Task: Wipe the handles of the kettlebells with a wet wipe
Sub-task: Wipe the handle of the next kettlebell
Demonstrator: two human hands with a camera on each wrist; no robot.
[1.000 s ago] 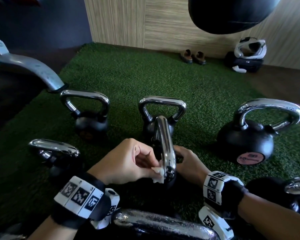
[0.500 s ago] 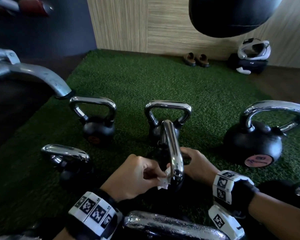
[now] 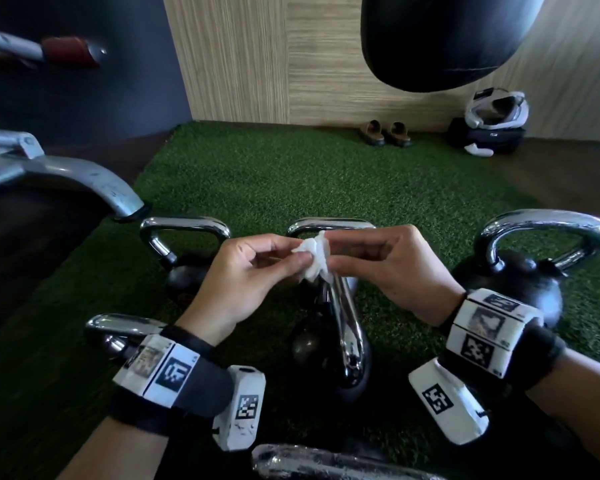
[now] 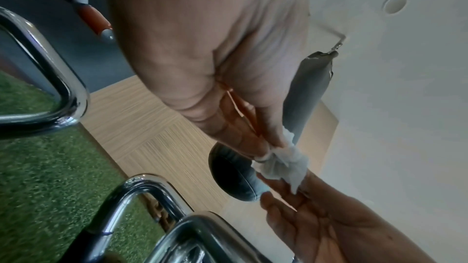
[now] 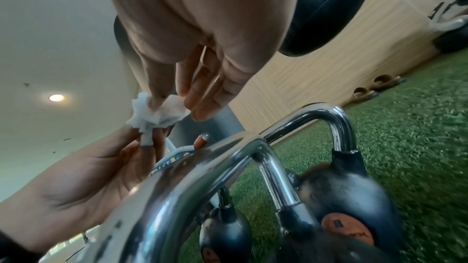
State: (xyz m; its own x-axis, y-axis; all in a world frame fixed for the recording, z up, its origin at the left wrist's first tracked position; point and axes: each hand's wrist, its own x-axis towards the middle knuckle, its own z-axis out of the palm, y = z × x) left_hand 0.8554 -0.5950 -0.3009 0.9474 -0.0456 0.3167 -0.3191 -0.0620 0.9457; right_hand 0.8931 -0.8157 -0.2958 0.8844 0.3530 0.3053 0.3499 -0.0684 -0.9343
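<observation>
Both hands are raised above the middle kettlebell, whose chrome handle runs toward me. Between them is a crumpled white wet wipe. My left hand pinches the wipe with fingertips and thumb, and my right hand pinches it from the other side. Neither hand touches a kettlebell. Several black kettlebells with chrome handles stand on the green turf: one at back left, one behind the hands, a large one at right.
Another kettlebell handle lies under my left wrist, and one more at the bottom edge. A grey machine arm reaches in from the left. A black punching bag hangs overhead. Sandals and a bag lie by the far wall.
Both hands have lifted off the middle kettlebell's handle, taking the wipe up with them. The right hand, which was beside the handle, now pinches the wipe too.
</observation>
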